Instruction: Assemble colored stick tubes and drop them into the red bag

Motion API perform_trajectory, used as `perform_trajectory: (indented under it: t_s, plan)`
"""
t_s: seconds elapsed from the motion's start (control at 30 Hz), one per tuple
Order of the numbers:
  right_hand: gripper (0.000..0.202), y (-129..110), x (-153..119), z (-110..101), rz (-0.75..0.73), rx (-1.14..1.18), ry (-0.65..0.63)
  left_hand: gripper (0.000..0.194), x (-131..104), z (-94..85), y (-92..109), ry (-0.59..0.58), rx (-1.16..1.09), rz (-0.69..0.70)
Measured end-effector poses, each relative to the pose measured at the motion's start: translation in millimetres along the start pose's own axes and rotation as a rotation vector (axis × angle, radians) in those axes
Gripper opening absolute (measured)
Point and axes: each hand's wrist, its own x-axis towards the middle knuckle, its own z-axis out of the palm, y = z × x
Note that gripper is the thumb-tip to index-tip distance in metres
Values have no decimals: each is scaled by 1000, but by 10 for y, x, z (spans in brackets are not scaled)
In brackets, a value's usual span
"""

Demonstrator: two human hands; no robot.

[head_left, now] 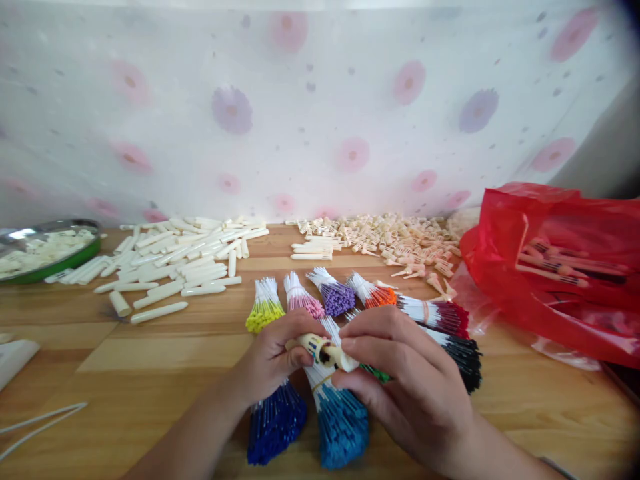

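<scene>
Between the fingers of my left hand is a cream slotted pen part with dark and coloured bits showing in its slots. My right hand pinches a cream tube-like pen piece. The two pieces meet end to end, or nearly so; fingers hide the exact joint. Below and around my hands lie bundles of thin pen refills: dark blue, light blue, yellow, purple, orange, dark red and black. My right hand partly covers a green bundle.
Cream pen barrels are heaped at the back left, beside a green-rimmed tray of small white parts. Slotted pen tops lie at the back right. A red plastic bag holds pen pieces. A flowered curtain hangs behind.
</scene>
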Motion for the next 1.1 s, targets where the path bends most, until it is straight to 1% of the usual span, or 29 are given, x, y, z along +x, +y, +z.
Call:
perform_trajectory:
  t_s: [0.13,0.27,0.47,0.6,0.77,0.93,1.1]
  plan:
    - [23,-9,2,-22,-17,-8,-25,47,-9,-10,8,15,15,-26]
    - [21,-27,25,-4,-19,-51,-59,51,-21,-21,-2,15,63,-33]
    - [24,8,-10,-12,41,-15,-105,50,-27,-37,-32,9,146,7]
    - [28,54,-33,-56,128,13,-160,49,-37,-51,-26,18,198,-19]
    - [18,137,-24,-27,180,19,-155,50,-56,-29,16,6,297,-72]
    - [14,205,-6,1,216,67,-155,43,-80,26,29,29,404,-115]
    - [12,220,-11,5,269,91,-171,35,-104,42,67,61,532,-116]
